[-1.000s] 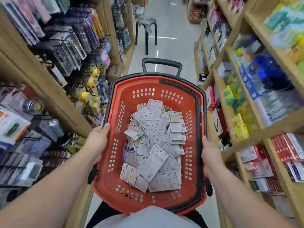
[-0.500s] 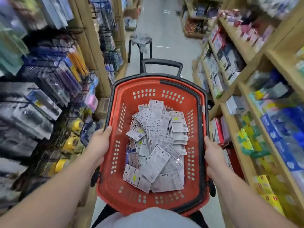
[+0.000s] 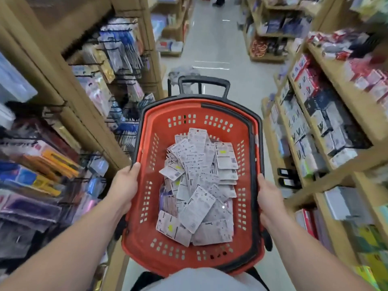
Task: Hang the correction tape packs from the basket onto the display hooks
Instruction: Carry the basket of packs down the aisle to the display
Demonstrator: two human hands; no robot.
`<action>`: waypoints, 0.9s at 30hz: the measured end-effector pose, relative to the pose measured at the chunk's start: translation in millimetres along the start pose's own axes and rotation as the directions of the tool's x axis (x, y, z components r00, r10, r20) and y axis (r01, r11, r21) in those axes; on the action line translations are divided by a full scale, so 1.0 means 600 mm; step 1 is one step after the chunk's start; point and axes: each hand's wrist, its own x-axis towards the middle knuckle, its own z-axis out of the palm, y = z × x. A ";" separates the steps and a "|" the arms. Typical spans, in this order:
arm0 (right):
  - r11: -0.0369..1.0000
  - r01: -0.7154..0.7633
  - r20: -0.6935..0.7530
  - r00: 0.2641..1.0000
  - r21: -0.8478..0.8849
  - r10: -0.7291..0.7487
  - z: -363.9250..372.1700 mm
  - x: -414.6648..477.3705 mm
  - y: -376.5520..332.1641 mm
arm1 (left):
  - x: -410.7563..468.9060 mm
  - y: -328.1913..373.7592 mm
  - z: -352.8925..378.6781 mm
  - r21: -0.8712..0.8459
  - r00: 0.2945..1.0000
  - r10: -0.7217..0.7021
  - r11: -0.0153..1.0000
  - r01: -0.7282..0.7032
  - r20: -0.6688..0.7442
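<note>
I carry a red plastic basket [image 3: 147,246] with a black rim in front of me. My left hand [image 3: 123,184] grips its left rim and my right hand [image 3: 270,201] grips its right rim. Inside lies a loose heap of several white correction tape packs [image 3: 199,185], most showing their printed backs. Black display hooks [image 3: 92,64] hung with stationery cover the shelving on my left.
A narrow aisle runs ahead with wooden shelves of boxed goods [image 3: 327,122] on the right. A stool [image 3: 182,74] stands in the aisle just beyond the basket's pull handle [image 3: 202,80]. A person's feet [image 3: 218,2] show at the far end.
My view has moved forward along the aisle with the basket; the stool is closer and different hooks are beside me. Both hands keep the same hold on the rim.
</note>
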 end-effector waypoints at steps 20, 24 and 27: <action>0.994 0.026 0.018 1.000 -0.103 -0.024 0.484 0.627 -0.527 | 0.766 0.497 0.237 -0.002 1.000 -0.007 1.000 0.007 -0.016; 0.997 0.010 0.004 1.000 -0.079 -0.010 0.577 0.718 -0.622 | 0.895 0.610 0.261 0.018 1.000 -0.014 1.000 0.014 -0.009; 0.998 0.006 0.011 1.000 -0.055 -0.006 0.641 0.809 -0.673 | 0.987 0.680 0.294 0.041 1.000 -0.012 0.999 0.013 -0.013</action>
